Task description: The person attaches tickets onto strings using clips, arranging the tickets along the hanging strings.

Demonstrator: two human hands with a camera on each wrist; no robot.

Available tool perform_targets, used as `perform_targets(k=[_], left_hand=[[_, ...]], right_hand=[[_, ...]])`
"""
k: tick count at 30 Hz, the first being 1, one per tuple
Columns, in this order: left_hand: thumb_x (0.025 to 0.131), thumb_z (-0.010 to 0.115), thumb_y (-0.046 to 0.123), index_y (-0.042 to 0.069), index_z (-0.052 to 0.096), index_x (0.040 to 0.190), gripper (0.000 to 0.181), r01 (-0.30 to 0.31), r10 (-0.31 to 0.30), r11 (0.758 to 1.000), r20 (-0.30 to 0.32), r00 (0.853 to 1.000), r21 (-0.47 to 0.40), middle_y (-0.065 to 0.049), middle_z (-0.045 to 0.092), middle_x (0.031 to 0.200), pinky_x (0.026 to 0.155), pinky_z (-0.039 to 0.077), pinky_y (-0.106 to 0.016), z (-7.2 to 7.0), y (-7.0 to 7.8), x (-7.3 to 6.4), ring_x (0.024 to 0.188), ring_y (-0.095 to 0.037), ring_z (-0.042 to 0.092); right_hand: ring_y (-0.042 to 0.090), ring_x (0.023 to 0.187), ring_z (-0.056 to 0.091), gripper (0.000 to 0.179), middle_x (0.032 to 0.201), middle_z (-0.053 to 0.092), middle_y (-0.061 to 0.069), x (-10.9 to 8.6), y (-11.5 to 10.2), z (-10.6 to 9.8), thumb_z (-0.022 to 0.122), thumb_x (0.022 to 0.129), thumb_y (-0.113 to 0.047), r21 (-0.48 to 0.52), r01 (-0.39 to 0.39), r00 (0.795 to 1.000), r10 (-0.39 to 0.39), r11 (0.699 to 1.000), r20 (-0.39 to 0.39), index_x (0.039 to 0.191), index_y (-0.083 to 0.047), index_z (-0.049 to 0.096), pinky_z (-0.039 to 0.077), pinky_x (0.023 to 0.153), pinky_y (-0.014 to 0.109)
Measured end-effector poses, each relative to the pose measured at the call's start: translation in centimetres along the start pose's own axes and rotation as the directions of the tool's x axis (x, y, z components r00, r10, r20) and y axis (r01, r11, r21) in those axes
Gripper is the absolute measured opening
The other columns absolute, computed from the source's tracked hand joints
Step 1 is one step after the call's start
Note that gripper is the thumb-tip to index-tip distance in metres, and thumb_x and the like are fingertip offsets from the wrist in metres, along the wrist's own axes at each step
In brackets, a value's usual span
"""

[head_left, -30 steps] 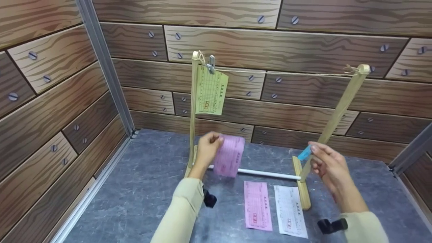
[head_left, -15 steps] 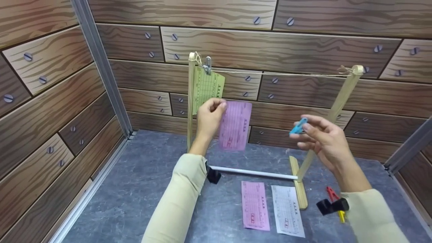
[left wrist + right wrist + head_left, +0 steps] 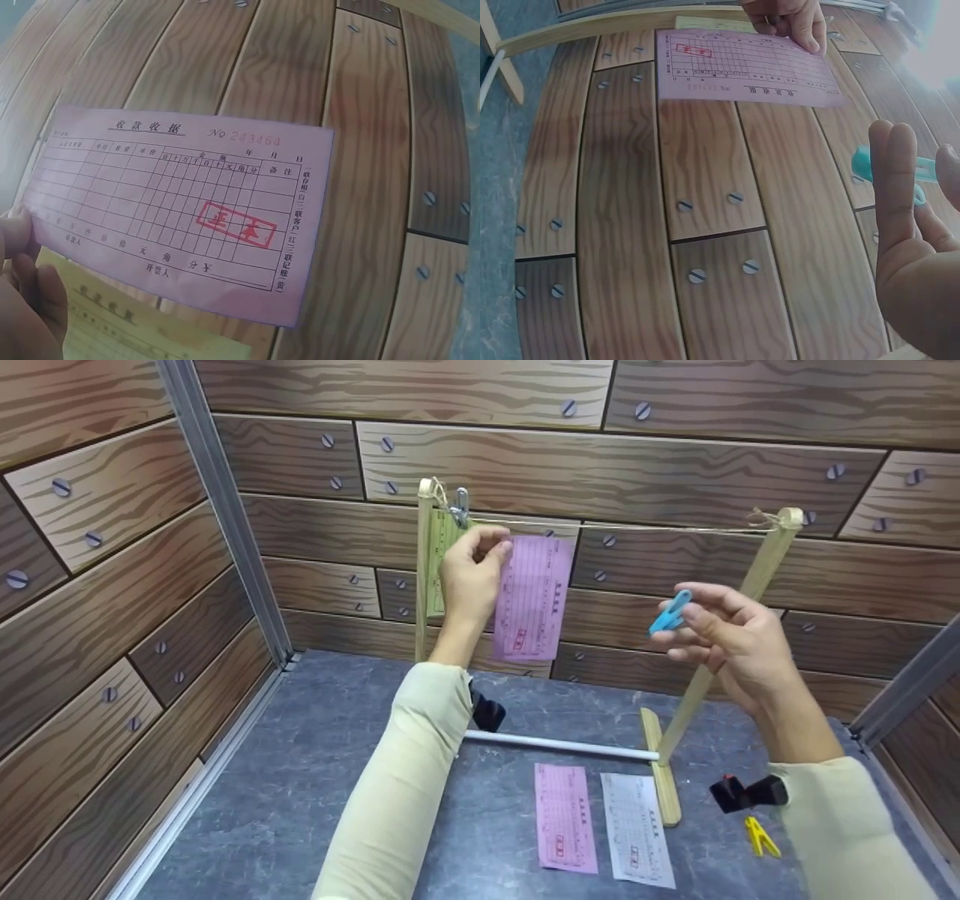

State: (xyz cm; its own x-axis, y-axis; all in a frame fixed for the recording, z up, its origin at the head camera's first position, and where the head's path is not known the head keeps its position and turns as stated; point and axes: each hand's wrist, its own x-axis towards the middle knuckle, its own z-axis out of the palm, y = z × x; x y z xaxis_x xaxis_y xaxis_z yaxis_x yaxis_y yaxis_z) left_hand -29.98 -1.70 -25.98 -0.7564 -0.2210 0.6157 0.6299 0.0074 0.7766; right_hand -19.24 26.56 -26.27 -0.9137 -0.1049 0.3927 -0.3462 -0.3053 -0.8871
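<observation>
Pink slip point(image 3: 534, 600) up in the air, pinched near its upper left corner between thumb and fingers of the left hand point(image 3: 474, 574), spreading right and downward from there, long axis close to upright, top leaning slightly right. Upper short edge just below the string point(image 3: 660, 528) in the head view; whether in front of it or directly under, cannot tell. Likely the relation to settle: that edge against the string, just right of the metal clip point(image 3: 460, 506) and the green slip point(image 3: 437, 570), the latter partly covered by the left hand. Blue clip point(image 3: 670, 613) well apart to the right, lower than the slip's top, held between thumb and fingers of the right hand point(image 3: 739, 637), remaining fingers loosely spread; lower end slanting toward the slip, mouth too small to judge. Left hand clearly nearer the string, right hand before the right post point(image 3: 766, 559). Below, flat on the desk point(image 3: 300, 780): second pink slip point(image 3: 564, 819), white slip point(image 3: 637, 829).
</observation>
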Motion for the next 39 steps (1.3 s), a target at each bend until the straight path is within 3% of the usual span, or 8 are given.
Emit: perform_targets(k=[5, 9, 18, 26, 32, 39], left_hand=[[0.087, 0.073, -0.006, 0.003, 0.072, 0.117, 0.032, 0.005, -0.004, 0.999, -0.024, 1.0, 0.04, -0.006, 0.066, 0.081, 0.066, 0.047, -0.023, 0.3, 0.6, 0.8, 0.071, -0.013, 0.057], [0.087, 0.074, -0.003, 0.002, 0.071, 0.121, 0.035, 0.023, -0.019, 0.996, -0.047, 0.999, 0.09, -0.005, 0.068, 0.081, 0.067, 0.047, -0.022, 0.5, 0.7, 1.2, 0.073, -0.014, 0.058], [0.089, 0.073, -0.002, 0.001, 0.074, 0.102, 0.014, 0.085, -0.074, 0.984, -0.074, 0.994, 0.155, -0.006, 0.07, 0.084, 0.065, 0.048, -0.023, 0.6, 0.8, 1.3, 0.073, -0.013, 0.061], [0.089, 0.071, -0.003, 0.002, 0.071, 0.09, 0.005, 0.075, -0.067, 0.985, -0.058, 0.996, 0.156, -0.003, 0.069, 0.082, 0.067, 0.046, -0.021, 0.3, 0.9, 1.5, 0.073, -0.011, 0.059], [0.089, 0.071, -0.005, 0.001, 0.069, 0.087, 0.007, 0.058, -0.054, 0.991, -0.036, 0.998, 0.121, -0.003, 0.065, 0.079, 0.068, 0.045, -0.022, 0.3, 0.9, 1.7, 0.072, -0.011, 0.056], [0.089, 0.068, -0.008, -0.001, 0.066, 0.086, 0.008, 0.049, -0.052, 0.993, 0.019, 0.998, 0.105, -0.003, 0.062, 0.079, 0.068, 0.045, -0.022, 0.5, 1.0, 1.8, 0.073, -0.01, 0.054]], right_hand=[[0.029, 0.079, 0.074, 0.03, 0.105, 0.07, 0.02, 0.3, -0.7, 0.3, 0.053, 0.101, 0.005, -0.006, 0.016, 1.0, -0.016, 1.0, 0.021, 0.13, 0.012, 0.054, 0.059, 0.064, 0.034], [0.029, 0.078, 0.074, 0.029, 0.107, 0.07, 0.02, 0.5, -1.0, 0.7, 0.053, 0.101, 0.004, -0.016, 0.013, 1.0, -0.013, 1.0, 0.013, 0.129, 0.011, 0.055, 0.059, 0.064, 0.034], [0.031, 0.08, 0.074, 0.03, 0.11, 0.069, 0.023, 0.8, -1.3, 1.5, 0.052, 0.102, 0.005, 0.016, 0.016, 0.997, -0.017, 1.0, 0.078, 0.131, 0.012, 0.053, 0.059, 0.065, 0.035], [0.032, 0.08, 0.073, 0.028, 0.112, 0.067, 0.027, 1.9, -2.4, 3.3, 0.052, 0.1, 0.009, 0.064, 0.068, 0.985, -0.077, 0.996, 0.157, 0.128, 0.012, 0.055, 0.059, 0.065, 0.037], [0.032, 0.076, 0.073, 0.028, 0.111, 0.067, 0.026, 3.7, -3.9, 6.2, 0.062, 0.096, 0.006, -0.068, 0.096, 0.991, -0.089, 0.993, 0.098, 0.123, 0.007, 0.06, 0.059, 0.064, 0.039], [0.03, 0.072, 0.072, 0.033, 0.112, 0.068, 0.022, 6.6, -5.2, 9.3, 0.073, 0.09, 0.0, -0.23, 0.09, 0.995, -0.078, 0.969, 0.061, 0.12, 0.003, 0.06, 0.059, 0.062, 0.037]])
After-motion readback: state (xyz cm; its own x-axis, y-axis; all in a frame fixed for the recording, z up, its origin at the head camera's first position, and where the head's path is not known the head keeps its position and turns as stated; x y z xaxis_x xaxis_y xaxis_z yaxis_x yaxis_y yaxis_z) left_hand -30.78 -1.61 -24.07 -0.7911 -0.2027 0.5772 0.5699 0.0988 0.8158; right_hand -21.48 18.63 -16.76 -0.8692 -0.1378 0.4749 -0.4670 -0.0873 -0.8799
